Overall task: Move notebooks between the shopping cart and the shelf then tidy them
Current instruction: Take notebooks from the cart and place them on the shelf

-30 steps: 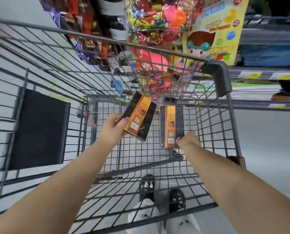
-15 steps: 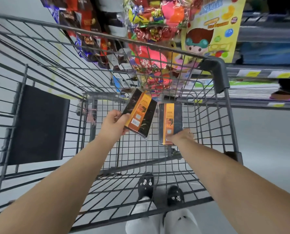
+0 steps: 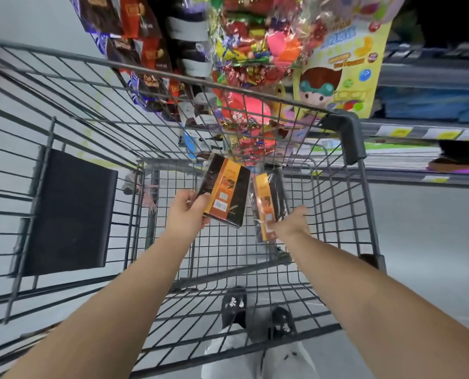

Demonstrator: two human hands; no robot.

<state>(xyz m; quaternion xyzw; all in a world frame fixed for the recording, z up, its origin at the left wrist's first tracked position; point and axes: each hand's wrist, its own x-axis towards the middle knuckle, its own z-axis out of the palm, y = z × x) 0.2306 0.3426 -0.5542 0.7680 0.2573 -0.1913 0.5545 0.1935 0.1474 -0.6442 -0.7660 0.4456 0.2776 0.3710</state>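
One cart (image 3: 348,132) beside shelf (image 3: 408,157) | left notebook (image 3: 223,191): inside cart, raised off its wire floor, tilted, lower corner clasped by left hand (image 3: 185,214) | right notebook (image 3: 266,203): inside cart, blurred, lower end grasped by right hand (image 3: 290,222)

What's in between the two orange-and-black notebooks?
Nothing but a narrow gap: the head view shows only the shopping cart wire mesh between the left notebook and the right notebook.
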